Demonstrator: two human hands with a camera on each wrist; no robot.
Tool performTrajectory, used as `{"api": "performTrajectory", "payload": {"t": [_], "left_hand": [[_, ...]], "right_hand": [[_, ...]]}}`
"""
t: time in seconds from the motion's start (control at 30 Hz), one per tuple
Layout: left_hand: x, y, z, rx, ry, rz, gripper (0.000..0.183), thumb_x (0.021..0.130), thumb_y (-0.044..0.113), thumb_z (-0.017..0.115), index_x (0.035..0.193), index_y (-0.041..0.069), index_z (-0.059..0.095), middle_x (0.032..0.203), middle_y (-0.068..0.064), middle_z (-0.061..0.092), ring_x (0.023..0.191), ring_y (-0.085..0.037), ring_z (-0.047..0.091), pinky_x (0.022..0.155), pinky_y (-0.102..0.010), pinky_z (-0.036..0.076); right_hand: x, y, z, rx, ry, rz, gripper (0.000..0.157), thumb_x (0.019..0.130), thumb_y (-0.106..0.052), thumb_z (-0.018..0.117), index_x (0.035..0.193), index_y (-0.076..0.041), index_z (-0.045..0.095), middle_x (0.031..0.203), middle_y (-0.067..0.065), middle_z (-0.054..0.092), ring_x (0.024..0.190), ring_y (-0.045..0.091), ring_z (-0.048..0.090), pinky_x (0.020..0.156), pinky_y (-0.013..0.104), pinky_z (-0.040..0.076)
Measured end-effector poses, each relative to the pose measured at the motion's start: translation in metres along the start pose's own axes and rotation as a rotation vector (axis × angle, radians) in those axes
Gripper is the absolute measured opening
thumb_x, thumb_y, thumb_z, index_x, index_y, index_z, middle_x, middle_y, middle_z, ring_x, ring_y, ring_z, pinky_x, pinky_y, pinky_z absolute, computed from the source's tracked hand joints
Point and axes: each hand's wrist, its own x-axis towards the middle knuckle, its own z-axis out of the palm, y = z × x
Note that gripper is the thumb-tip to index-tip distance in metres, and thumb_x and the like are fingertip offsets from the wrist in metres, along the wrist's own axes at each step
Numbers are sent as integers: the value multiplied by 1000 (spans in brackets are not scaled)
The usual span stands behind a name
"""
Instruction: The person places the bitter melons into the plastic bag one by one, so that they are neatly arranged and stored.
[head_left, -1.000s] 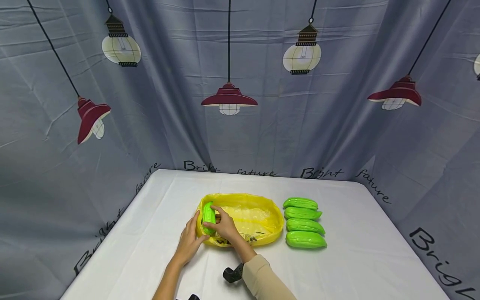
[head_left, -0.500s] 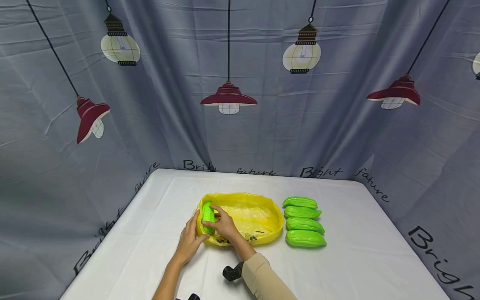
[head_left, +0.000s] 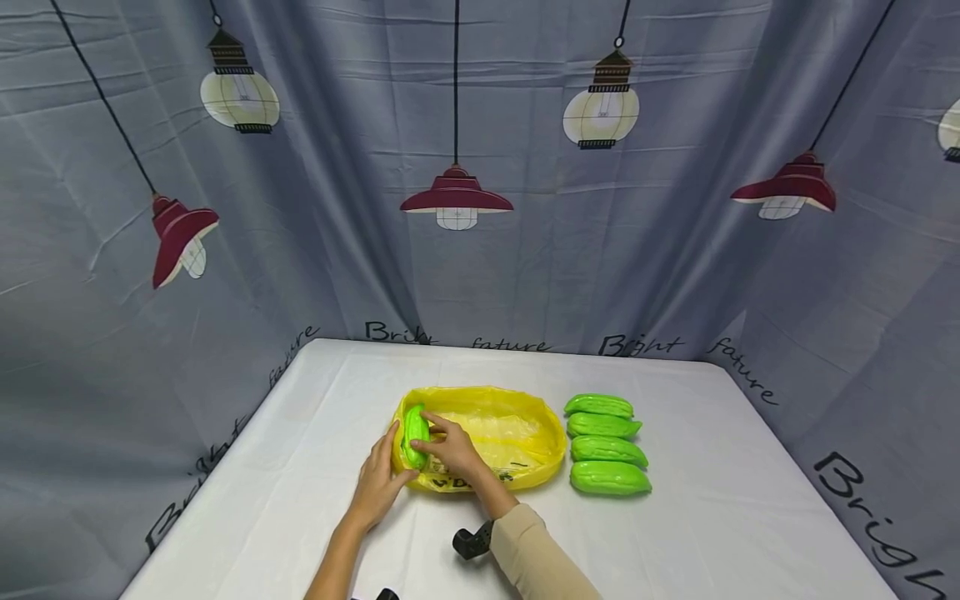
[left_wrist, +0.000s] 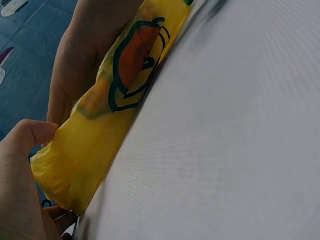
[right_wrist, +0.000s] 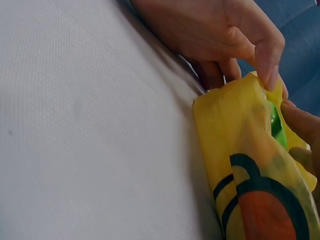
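Note:
A yellow plastic bag (head_left: pixel 536 479) lies spread in an oval on the white table, its mouth facing up. At its left end my left hand (head_left: pixel 375 483) grips the rim, the thumb (left_wrist: pixel 40 132) on the near side. Inside that end, along the left wall, is a bright green ridged gourd (head_left: pixel 414 440). My right hand (head_left: pixel 457 457) reaches over the bag's front rim and holds the gourd, thumb on its upper side and forefinger near its far end. Only a sliver of the gourd (right_wrist: pixel 276 125) shows in the right wrist view; the bag's printed wall hides the rest.
Several similar green gourds (head_left: pixel 609 450) lie in a row on the white table (head_left: pixel 712 517), to the right of the bag. A black device (head_left: pixel 471 542) sits by my right wrist. A grey-blue curtain (head_left: pixel 525 275) with printed lamps hangs behind the table.
My right hand has drawn back slightly to the right, its thumb shifting across the gourd, so more of the gourd shows. My left hand and the bag have stayed in place.

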Motion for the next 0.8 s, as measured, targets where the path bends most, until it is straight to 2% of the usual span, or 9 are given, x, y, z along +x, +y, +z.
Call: {"api": "performTrajectory", "payload": {"t": [0.1, 0.3, 0.53, 0.6, 0.8], "left_hand": [[0, 0, -1, -5, -7, -10, 81, 82, 29, 62, 149, 17, 16, 142, -25, 28, 126, -47, 29, 100, -65, 15], [0, 0, -1, -6, -17, -30, 82, 82, 32, 62, 149, 18, 15, 143, -25, 26, 127, -47, 27, 101, -65, 14], [-2, -1, -2, -2, -23, -59, 82, 82, 32, 61, 149, 19, 14, 144, -24, 25, 129, -46, 25, 102, -63, 12], [-2, -2, -2, 3, -26, -61, 82, 83, 33, 61, 149, 19, 14, 144, -24, 24, 129, -47, 24, 102, -64, 12], [-1, -1, 1, -15, -28, -40, 82, 84, 33, 61, 149, 18, 14, 144, -24, 24, 129, -45, 24, 102, -63, 11]], "right_hand": [[-1, -2, -4, 19, -2, 16, 63, 83, -28, 69, 138, -10, 44, 125, 20, 52, 112, 35, 51, 81, 40, 51], [-4, -7, -19, 3, -19, 2, 64, 83, -29, 68, 138, -9, 43, 125, 24, 51, 106, 37, 54, 81, 43, 50], [-6, -12, -59, -142, -190, -141, 60, 85, -29, 66, 137, -9, 45, 128, 21, 50, 109, 36, 51, 86, 41, 47], [-11, -16, -74, -155, -211, -157, 59, 85, -29, 66, 137, -9, 45, 129, 20, 49, 112, 38, 49, 88, 42, 46], [-34, -27, -121, -150, -126, -210, 58, 86, -24, 65, 137, -7, 44, 130, 21, 48, 111, 37, 49, 92, 52, 40]]}}
